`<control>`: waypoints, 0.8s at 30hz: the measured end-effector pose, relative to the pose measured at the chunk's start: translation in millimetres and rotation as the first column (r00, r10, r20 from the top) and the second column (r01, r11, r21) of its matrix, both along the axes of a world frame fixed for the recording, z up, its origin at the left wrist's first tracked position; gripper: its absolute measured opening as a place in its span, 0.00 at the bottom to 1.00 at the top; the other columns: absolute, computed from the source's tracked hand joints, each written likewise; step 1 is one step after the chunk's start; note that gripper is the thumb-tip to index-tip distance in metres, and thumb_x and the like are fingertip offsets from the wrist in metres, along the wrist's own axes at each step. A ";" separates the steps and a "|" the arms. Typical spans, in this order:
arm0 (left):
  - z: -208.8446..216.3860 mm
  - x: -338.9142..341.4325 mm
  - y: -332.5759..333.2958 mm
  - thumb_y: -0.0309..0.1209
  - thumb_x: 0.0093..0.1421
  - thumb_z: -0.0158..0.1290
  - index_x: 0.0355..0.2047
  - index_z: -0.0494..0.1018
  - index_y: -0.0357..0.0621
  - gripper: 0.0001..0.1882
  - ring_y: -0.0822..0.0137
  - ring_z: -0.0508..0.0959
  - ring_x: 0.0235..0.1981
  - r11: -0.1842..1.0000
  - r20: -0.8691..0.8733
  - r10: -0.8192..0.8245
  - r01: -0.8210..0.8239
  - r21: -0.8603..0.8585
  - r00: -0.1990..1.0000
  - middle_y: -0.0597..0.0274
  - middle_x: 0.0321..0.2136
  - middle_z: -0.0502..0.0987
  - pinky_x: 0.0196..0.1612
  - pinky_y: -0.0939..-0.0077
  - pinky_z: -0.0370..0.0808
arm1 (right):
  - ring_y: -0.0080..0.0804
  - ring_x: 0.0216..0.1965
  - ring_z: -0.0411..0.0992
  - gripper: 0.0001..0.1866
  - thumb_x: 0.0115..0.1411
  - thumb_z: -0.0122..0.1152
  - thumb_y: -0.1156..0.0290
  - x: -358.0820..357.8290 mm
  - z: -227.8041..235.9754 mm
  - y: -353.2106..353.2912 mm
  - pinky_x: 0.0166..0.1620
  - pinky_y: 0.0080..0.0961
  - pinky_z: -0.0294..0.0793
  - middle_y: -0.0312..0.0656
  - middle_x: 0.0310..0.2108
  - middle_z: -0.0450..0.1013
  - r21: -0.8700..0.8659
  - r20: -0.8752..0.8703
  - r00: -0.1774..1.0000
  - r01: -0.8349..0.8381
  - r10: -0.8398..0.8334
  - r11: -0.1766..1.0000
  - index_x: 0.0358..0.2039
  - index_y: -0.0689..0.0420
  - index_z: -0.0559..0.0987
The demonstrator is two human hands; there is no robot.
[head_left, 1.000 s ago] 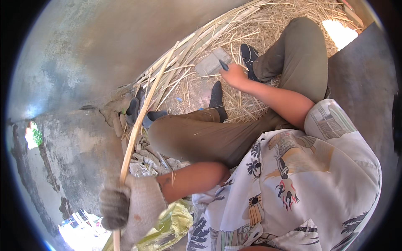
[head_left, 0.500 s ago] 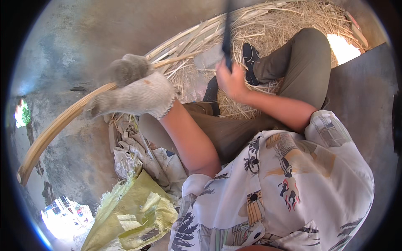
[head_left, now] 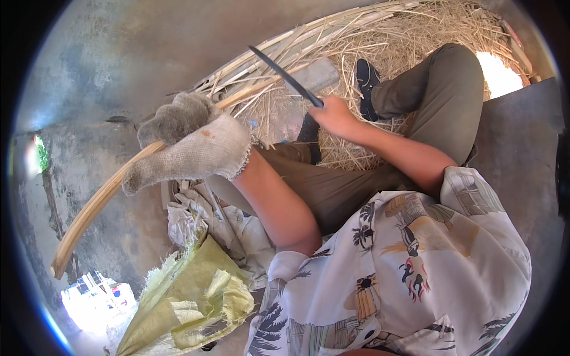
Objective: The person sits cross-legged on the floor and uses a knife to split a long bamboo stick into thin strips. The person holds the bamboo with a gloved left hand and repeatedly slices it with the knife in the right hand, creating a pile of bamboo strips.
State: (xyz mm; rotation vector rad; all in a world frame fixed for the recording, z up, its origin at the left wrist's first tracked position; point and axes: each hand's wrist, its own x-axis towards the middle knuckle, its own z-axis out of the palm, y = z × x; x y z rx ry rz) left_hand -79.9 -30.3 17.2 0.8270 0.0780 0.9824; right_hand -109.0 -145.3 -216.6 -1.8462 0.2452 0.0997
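My left hand (head_left: 193, 148), in a grey knitted glove, is wrapped round a long curved strip of pale wood or bamboo (head_left: 95, 207). One end of the strip bends down to the lower left; the other runs up and right over the straw. My bare right hand (head_left: 335, 118) grips a long knife with a narrow dark blade (head_left: 282, 77). The blade slants up and left, apart from the strip, and its handle is hidden in the fist.
Thin shavings and straw (head_left: 409, 35) cover the ground around my feet, with long pale strips (head_left: 291, 38) along the far edge. A grey block (head_left: 317, 74) lies among them. To the left of my lap are a torn yellow-green sack (head_left: 172, 296) and crumpled whitish cloth (head_left: 237, 231).
The knife has swung from nearly upright to a leftward slant. The lower end of the strip has shifted a little right and down, still in my left hand.
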 end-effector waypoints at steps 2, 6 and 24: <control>-2.9 -5.6 9.3 0.85 0.47 0.31 0.16 0.54 0.53 0.43 0.75 0.55 0.13 0.999 -0.013 0.041 -0.041 0.006 0.999 0.71 0.11 0.55 0.17 0.83 0.55 | 0.30 0.20 0.71 0.15 0.60 0.58 0.64 -6.6 65.8 -5.5 0.27 0.30 0.71 0.43 0.18 0.71 0.112 0.119 0.992 0.030 -0.043 0.993 0.24 0.64 0.77; -2.1 -4.8 -3.3 0.84 0.47 0.30 0.16 0.54 0.54 0.43 0.75 0.56 0.12 0.995 0.000 -0.012 0.012 0.101 1.000 0.71 0.11 0.54 0.16 0.83 0.55 | 0.27 0.20 0.69 0.13 0.61 0.56 0.66 -18.1 20.1 10.7 0.27 0.29 0.71 0.44 0.16 0.70 0.445 0.433 0.789 0.233 -0.435 0.865 0.26 0.65 0.77; -5.9 -6.2 2.1 0.76 0.59 0.28 0.19 0.56 0.54 0.38 0.72 0.60 0.17 0.987 -0.042 0.072 -0.065 0.145 0.997 0.71 0.14 0.56 0.22 0.79 0.63 | 0.27 0.20 0.67 0.17 0.62 0.58 0.61 -4.6 104.4 -11.0 0.26 0.30 0.68 0.41 0.16 0.70 0.204 0.358 0.919 0.095 -0.164 0.974 0.28 0.63 0.75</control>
